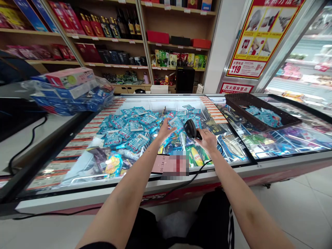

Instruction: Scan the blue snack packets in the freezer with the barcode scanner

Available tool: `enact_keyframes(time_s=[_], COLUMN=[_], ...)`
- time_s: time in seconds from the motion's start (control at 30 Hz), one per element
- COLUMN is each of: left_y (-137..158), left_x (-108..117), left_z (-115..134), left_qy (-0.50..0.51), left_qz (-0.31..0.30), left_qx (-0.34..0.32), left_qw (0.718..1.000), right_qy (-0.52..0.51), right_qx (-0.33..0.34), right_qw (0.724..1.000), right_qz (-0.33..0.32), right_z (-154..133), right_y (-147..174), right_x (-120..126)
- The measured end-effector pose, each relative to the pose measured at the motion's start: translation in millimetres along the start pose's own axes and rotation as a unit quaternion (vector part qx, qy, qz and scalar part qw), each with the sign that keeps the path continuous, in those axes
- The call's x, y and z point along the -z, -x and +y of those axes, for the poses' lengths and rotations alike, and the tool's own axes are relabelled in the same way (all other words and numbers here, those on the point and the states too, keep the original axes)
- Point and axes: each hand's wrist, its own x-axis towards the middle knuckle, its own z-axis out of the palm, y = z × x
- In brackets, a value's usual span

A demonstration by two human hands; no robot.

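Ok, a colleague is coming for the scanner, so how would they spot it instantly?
Look for the long glass-topped case with blue packets heaped on it. Above it, the person's right hand grips the black scanner by its handle. The scanner's dark, rounded head sets it apart from the flat blue packets.

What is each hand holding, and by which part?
The right hand grips a black scanner by its handle. The left hand appears to hold a blue packet by its near left edge.
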Motion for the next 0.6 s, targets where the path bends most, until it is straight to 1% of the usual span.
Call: enact_keyframes(time_s=[0.07,0.13,0.23,0.37,0.47,0.6], left_y=[2,5,5,2,0,1], left_x=[7,12,13,10,10,11], left_z=[0,0,-2,-11,-15,-11], left_qy=[0.09,0.13,0.139,0.136,0.154,0.168], left_qz=[0.028,0.047,0.05,0.053,0.036,0.02], left_qx=[0.011,0.002,-0.02,0.0,-0.013,-0.027], left_qw=[0.995,0.99,0.989,0.989,0.987,0.985], right_qy=[-0.001,-0.001,-0.003,-0.013,-0.015,-0.014], right_qx=[0.005,0.011,0.026,0.046,0.052,0.064], right_qw=[1.0,1.0,0.999,0.998,0.997,0.995], right_qz=[-0.009,-0.019,-0.032,-0.047,-0.058,-0.069], right_z=[-1,-1,-2,-3,-3,-4], right_y=[0,0,1,1,1,1], right_x=[1,3,5,7,8,9])
